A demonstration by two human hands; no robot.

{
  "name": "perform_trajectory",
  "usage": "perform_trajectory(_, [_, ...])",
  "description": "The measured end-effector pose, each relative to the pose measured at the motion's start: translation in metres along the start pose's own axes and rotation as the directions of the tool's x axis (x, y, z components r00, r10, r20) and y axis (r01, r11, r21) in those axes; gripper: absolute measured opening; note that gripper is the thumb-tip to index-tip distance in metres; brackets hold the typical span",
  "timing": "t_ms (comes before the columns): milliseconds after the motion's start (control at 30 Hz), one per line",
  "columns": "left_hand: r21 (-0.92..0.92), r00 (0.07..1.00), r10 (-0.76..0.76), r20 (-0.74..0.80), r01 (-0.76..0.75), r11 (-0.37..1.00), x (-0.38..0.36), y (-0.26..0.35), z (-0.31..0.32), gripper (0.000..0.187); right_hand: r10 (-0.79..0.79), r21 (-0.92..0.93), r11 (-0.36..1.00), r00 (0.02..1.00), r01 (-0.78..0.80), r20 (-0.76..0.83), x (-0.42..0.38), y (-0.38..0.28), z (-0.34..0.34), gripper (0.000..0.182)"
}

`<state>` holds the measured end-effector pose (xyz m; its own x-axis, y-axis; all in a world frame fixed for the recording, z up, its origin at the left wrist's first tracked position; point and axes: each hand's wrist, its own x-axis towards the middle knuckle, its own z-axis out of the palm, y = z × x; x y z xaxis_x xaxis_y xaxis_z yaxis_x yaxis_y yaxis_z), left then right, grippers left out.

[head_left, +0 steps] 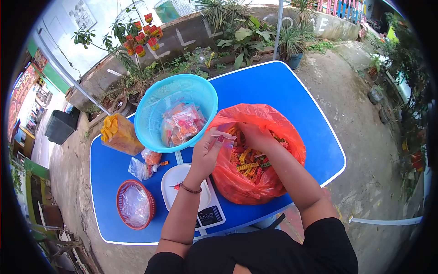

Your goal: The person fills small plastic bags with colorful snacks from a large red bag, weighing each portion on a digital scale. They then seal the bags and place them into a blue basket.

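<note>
My left hand (210, 148) pinches a small clear plastic bag (226, 139) at the near left rim of a big red plastic bag (273, 114). Curly pieces in red, yellow, orange and green (250, 165) fill the red bag; they look like snacks. My right hand (253, 135) reaches into it, close beside the small bag, and its fingertips are hard to make out. Under my left forearm stands a digital scale (212, 216) with a white tray (169, 185) on it. A small red piece (175, 186) lies on that tray.
Behind my left hand, a light-blue basket (145, 102) holds several filled packets (182, 124). A small red basket (122, 208) of clear bags (136, 205), loose packets (142, 168) and a yellowish package (121, 132) occupy the left of the blue table (273, 84).
</note>
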<state>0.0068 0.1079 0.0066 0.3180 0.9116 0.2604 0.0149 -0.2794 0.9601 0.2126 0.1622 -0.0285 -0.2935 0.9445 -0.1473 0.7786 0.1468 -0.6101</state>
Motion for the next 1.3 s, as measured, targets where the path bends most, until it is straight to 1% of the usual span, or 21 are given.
perform_trajectory(33, [0.027, 1.000, 0.010, 0.000, -0.010, 1.000, 0.000, -0.003, -0.001, 0.020, -0.038, -0.054, 0.998, 0.999, 0.035, -0.039, 0.003, 0.003, 0.003, 0.030])
perform_trajectory(67, [0.017, 1.000, -0.018, 0.015, 0.017, 1.000, 0.000, -0.001, -0.001, 0.020, -0.075, -0.111, 0.992, 0.994, 0.066, -0.078, 0.005, 0.006, 0.005, 0.031])
perform_trajectory(133, [-0.002, 0.996, -0.073, 0.046, 0.073, 0.997, 0.000, 0.006, 0.003, 0.021, -0.173, -0.293, 0.948, 0.976, 0.128, -0.133, 0.010, 0.003, 0.002, 0.032])
perform_trajectory(233, [0.068, 0.998, -0.050, 0.050, 0.047, 0.997, 0.000, 0.000, 0.008, 0.021, 0.083, -0.052, 0.995, 0.996, -0.082, 0.012, 0.007, -0.017, -0.011, 0.033])
perform_trajectory(333, [0.009, 0.991, -0.124, 0.046, 0.124, 0.992, -0.004, 0.000, 0.008, 0.020, 0.101, -0.104, 0.991, 0.986, -0.088, 0.130, 0.003, -0.023, -0.019, 0.031])
perform_trajectory(433, [-0.002, 0.991, -0.123, 0.058, 0.123, 0.992, -0.010, 0.004, 0.006, 0.020, 0.105, -0.221, 0.974, 0.966, -0.052, 0.235, 0.006, -0.011, -0.021, 0.030])
perform_trajectory(533, [-0.076, 0.985, -0.162, 0.059, 0.166, 0.983, -0.018, 0.001, 0.003, 0.020, 0.055, -0.109, 0.994, 0.965, -0.027, 0.256, -0.007, -0.006, -0.030, 0.031])
perform_trajectory(633, [-0.066, 0.990, -0.130, 0.053, 0.133, 0.989, -0.023, 0.000, 0.005, 0.020, -0.077, 0.095, 0.994, 0.935, 0.047, 0.347, -0.019, 0.004, -0.038, 0.030])
perform_trajectory(733, [-0.100, 0.992, -0.093, 0.089, 0.102, 0.990, -0.027, 0.012, 0.007, 0.019, -0.182, 0.346, 0.937, 0.921, 0.056, 0.344, -0.040, -0.005, -0.047, 0.029])
perform_trajectory(833, [-0.097, 0.990, -0.114, 0.085, 0.122, 0.988, -0.032, 0.014, 0.006, 0.020, -0.235, 0.387, 0.916, 0.923, 0.106, 0.304, -0.050, 0.002, -0.049, 0.032])
perform_trajectory(933, [-0.162, 0.984, -0.164, 0.072, 0.174, 0.971, -0.037, 0.016, 0.004, 0.020, -0.217, 0.454, 0.890, 0.922, 0.052, 0.320, -0.061, 0.004, -0.054, 0.035])
perform_trajectory(1033, [-0.175, 0.980, -0.177, 0.087, 0.190, 0.966, -0.040, 0.020, 0.001, 0.020, -0.165, 0.437, 0.899, 0.948, 0.030, 0.274, -0.074, -0.003, -0.061, 0.035])
perform_trajectory(1133, [-0.171, 0.987, -0.141, 0.080, 0.153, 0.973, -0.043, 0.012, -0.001, 0.020, -0.079, 0.315, 0.949, 0.975, 0.010, 0.209, -0.080, -0.002, -0.062, 0.034])
perform_trajectory(1233, [-0.167, 0.995, -0.088, 0.042, 0.094, 0.981, -0.045, 0.009, 0.003, 0.019, -0.081, 0.120, 0.990, 0.992, 0.069, 0.097, -0.082, -0.012, -0.052, 0.032])
perform_trajectory(1300, [-0.201, 0.991, -0.122, 0.045, 0.129, 0.971, -0.045, 0.011, 0.006, 0.019, -0.128, 0.000, 0.992, 0.992, 0.128, 0.017, -0.077, -0.009, -0.034, 0.031])
